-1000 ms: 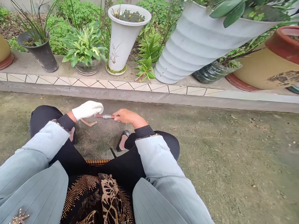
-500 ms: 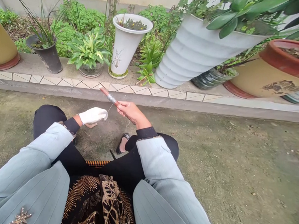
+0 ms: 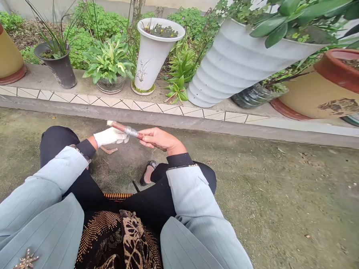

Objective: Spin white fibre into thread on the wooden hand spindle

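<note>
My right hand (image 3: 162, 140) is bare and closed around one end of a reddish-brown stick (image 3: 117, 126) with a pale tip. Silvery wire (image 3: 131, 131) is wound in a tight coil about the stick's middle, just beyond my fingertips. The stick points left, nearly level, and crosses in front of my left hand (image 3: 107, 137). That hand wears a white glove, and its fingers are curled together close under the coil. Part of them is hidden by the stick, and the loose length of wire is hard to make out.
A curved brown piece (image 3: 109, 150) lies on the concrete ground below my left hand. Ahead runs a low tiled ledge (image 3: 157, 108) with several potted plants, among them a white flared pot (image 3: 148, 62) and a big ribbed pot (image 3: 228, 69). My black shoe (image 3: 147, 173) is beneath my hands.
The stick has swung from a steep slant to nearly level, its pale tip coming down and left. My right hand turned with it. The wire stretch seen between the hands is no longer distinct.
</note>
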{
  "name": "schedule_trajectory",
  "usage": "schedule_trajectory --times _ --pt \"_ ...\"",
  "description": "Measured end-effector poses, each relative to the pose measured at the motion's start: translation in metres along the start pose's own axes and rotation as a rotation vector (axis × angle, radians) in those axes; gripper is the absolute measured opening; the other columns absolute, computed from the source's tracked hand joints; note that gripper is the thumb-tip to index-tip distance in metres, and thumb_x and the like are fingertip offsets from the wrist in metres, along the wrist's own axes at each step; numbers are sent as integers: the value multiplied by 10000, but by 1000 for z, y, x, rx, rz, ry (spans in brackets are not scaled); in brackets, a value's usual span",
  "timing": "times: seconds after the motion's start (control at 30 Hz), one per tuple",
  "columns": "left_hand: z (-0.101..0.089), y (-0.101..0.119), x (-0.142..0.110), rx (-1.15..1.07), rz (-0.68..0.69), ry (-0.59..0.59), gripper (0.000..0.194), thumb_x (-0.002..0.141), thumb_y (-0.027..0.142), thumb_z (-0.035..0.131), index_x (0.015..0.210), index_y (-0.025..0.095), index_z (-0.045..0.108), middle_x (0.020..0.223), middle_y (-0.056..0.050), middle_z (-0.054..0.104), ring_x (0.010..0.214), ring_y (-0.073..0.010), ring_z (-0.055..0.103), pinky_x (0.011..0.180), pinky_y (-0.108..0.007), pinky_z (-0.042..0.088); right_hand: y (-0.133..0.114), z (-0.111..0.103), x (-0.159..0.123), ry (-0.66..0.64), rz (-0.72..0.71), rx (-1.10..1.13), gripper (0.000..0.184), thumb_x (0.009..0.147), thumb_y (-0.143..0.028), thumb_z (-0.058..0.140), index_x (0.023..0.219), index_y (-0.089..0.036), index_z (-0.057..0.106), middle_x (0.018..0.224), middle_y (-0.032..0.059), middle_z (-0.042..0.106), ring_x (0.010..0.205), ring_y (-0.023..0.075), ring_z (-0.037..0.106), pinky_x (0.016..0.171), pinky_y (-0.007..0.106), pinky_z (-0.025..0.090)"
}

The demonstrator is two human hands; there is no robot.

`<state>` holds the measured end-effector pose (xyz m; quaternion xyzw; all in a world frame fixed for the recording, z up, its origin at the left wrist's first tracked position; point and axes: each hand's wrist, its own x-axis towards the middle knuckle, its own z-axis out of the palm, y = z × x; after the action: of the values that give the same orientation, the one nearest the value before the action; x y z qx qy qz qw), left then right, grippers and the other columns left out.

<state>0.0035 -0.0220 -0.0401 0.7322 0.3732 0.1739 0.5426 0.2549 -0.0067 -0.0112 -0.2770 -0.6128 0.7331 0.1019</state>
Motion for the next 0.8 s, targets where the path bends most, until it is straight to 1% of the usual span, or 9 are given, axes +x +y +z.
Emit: schedule_trajectory --times 0.07,0.23,0.3,0.37,0.47,0.53,0.63,0.73,0.8 --pt "5 -1 2 -86 -21 -5 371 885 456 479 793 120 607 547 24 456 485 -89 377 488 -215 304 1 5 5 161 -68 98 610 795 -427 686 1302 -114 554 643 -59 490 484 44 363 436 174 269" --pt "16 -3 5 -70 -15 -15 342 877 423 490 761 122 604 567 16 483 513 -91 416 526 -212 338 12 15 27 332 17 92 493 843 -329 646 1284 -162 503 627 -68 495 455 49 368 401 156 256" --pt "16 -4 5 -18 6 -20 335 878 420 482 764 128 602 587 14 495 526 -94 428 535 -214 350 15 16 29 336 33 146 515 853 -300 635 1324 -190 458 621 -74 485 445 49 354 402 153 250" --pt "15 -6 5 55 35 -39 343 886 427 461 769 135 600 608 10 510 544 -101 448 549 -219 367 16 16 28 263 22 238 499 857 -312 632 1315 -184 479 622 -72 461 441 44 328 406 155 240" --pt "12 -10 6 284 22 -20 332 903 387 411 794 149 615 658 -9 563 597 -125 500 597 -237 392 18 16 24 212 0 289 445 849 -332 644 1245 -151 556 632 -62 441 448 36 315 411 158 235" --pt "8 -12 6 514 -45 46 323 911 347 384 845 162 642 734 -31 626 666 -152 550 646 -257 401 19 13 24 256 -9 276 454 850 -316 641 1266 -155 556 638 -62 439 451 34 322 416 154 240" --pt "0 -9 4 840 -100 120 328 923 342 389 1026 198 665 882 -54 692 793 -201 605 708 -293 407 21 7 24 350 -17 265 472 867 -281 610 1318 -164 530 644 -64 439 447 33 330 419 151 251" --pt "-5 1 -2 1070 -22 218 336 908 322 443 1142 193 648 946 -88 699 875 -238 613 767 -338 411 22 2 25 450 6 240 486 892 -235 557 1370 -170 497 642 -64 442 433 35 333 407 152 246" --pt "-2 15 -10 1140 66 293 303 903 247 430 1066 163 670 898 -107 684 865 -239 607 786 -364 412 22 2 24 502 44 214 493 904 -212 529 1393 -168 479 634 -66 436 425 35 331 400 151 239"
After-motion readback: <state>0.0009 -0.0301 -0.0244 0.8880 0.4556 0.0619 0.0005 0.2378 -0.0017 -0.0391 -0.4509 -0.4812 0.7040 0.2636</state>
